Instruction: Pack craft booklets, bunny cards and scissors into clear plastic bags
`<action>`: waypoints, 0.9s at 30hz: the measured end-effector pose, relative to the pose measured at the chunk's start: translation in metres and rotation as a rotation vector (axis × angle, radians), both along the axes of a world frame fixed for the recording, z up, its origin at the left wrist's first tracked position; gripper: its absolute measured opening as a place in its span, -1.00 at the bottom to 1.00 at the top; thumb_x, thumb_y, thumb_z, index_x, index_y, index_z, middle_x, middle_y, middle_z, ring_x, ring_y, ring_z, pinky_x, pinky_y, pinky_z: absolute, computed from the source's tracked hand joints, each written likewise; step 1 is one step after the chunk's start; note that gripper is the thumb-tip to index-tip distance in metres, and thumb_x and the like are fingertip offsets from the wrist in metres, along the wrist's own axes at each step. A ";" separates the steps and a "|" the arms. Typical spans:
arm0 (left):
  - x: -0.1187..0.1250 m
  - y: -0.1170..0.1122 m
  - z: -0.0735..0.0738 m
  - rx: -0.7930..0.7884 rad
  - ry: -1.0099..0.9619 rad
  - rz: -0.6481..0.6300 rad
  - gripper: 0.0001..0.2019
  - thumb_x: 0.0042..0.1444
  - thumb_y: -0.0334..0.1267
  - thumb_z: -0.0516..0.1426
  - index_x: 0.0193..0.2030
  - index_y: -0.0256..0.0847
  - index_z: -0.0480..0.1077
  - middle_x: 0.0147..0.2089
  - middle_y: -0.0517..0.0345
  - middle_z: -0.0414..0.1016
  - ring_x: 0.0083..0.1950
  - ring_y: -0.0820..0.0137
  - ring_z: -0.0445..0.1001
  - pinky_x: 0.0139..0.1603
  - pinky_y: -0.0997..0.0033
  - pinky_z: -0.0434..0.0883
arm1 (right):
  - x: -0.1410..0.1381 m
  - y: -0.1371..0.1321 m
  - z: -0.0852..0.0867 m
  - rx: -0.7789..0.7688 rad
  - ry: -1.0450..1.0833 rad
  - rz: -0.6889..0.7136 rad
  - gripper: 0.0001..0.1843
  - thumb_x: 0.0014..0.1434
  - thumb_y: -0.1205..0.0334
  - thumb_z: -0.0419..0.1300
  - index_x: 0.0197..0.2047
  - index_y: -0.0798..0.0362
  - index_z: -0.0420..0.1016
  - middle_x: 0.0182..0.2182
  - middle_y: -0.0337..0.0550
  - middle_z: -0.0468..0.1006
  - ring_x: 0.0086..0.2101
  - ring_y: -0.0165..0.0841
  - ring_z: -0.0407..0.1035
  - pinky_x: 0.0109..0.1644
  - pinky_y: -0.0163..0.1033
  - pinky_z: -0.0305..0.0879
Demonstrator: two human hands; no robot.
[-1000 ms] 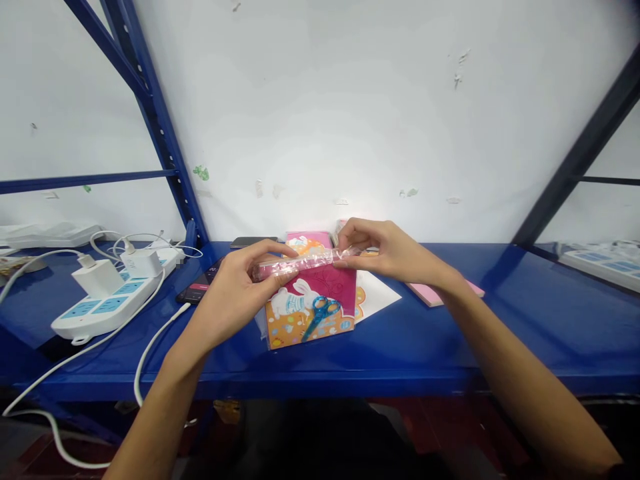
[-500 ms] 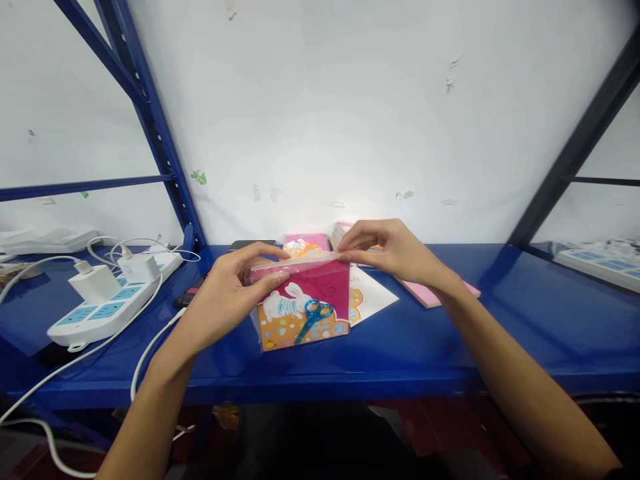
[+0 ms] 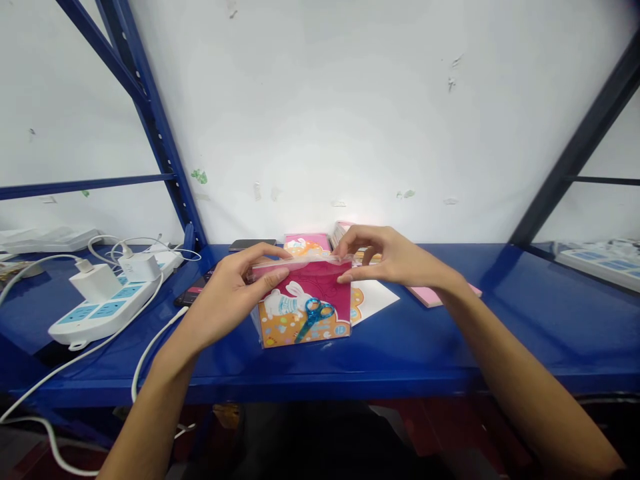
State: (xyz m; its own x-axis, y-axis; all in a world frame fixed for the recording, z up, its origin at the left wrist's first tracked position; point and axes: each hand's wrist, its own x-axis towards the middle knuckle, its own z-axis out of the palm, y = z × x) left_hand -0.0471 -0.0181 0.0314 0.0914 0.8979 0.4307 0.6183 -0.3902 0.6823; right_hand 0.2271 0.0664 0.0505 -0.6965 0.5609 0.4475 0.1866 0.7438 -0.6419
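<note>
Upright on the blue table stands a clear plastic bag [image 3: 306,268] with a magenta and orange rabbit-print booklet [image 3: 280,328] inside. Small blue scissors [image 3: 313,318] show against the booklet's front. My left hand [image 3: 240,283] grips the bag's upper left, its thumb across the front and its fingers behind. At the upper right corner, my right hand [image 3: 385,257] has thumb and index finger on either side of the bag's edge. Behind the bag, a white sheet [image 3: 377,300] with orange print pokes out to the right.
A white power strip [image 3: 107,303] with chargers and cables sits at left. Near my left hand lies a dark phone [image 3: 193,293], and another dark flat object [image 3: 253,245] is at the back. Pink cards [image 3: 425,296] lie at right, a pink rabbit booklet [image 3: 307,244] behind.
My right thumb has slid down onto the bag's front, and the fingers have spread a little at the corner. The plastic top edge has crumpled there. My left hand keeps its hold.
</note>
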 end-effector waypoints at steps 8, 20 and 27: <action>-0.001 -0.001 0.002 -0.010 -0.003 -0.067 -0.60 0.16 0.04 0.30 0.07 -0.07 0.51 -0.24 0.17 0.66 -0.28 0.27 0.63 -0.39 0.44 0.50 | -0.001 0.004 -0.004 -0.035 0.031 -0.027 -0.75 0.10 0.09 0.47 -0.38 0.03 0.55 -0.19 -0.09 0.66 -0.15 -0.24 0.53 -0.24 -0.19 0.41; -0.011 -0.001 0.001 -0.002 0.005 -0.127 -0.56 0.05 0.00 0.39 0.06 -0.02 0.53 -0.05 0.12 0.67 -0.21 0.25 0.63 -0.29 0.37 0.57 | 0.000 0.003 -0.004 -0.041 0.035 -0.021 -0.71 0.08 0.09 0.49 -0.45 0.03 0.51 -0.16 -0.08 0.66 -0.09 -0.20 0.54 -0.24 -0.17 0.42; -0.005 0.006 -0.007 0.113 0.045 -0.073 -0.75 0.20 -0.06 0.28 -0.02 -0.04 0.55 -0.04 0.14 0.64 -0.22 0.30 0.60 -0.32 0.42 0.50 | 0.003 0.002 -0.001 -0.089 0.025 -0.006 -0.66 0.07 0.09 0.50 -0.50 0.04 0.46 -0.14 -0.06 0.66 -0.12 -0.24 0.53 -0.20 -0.17 0.43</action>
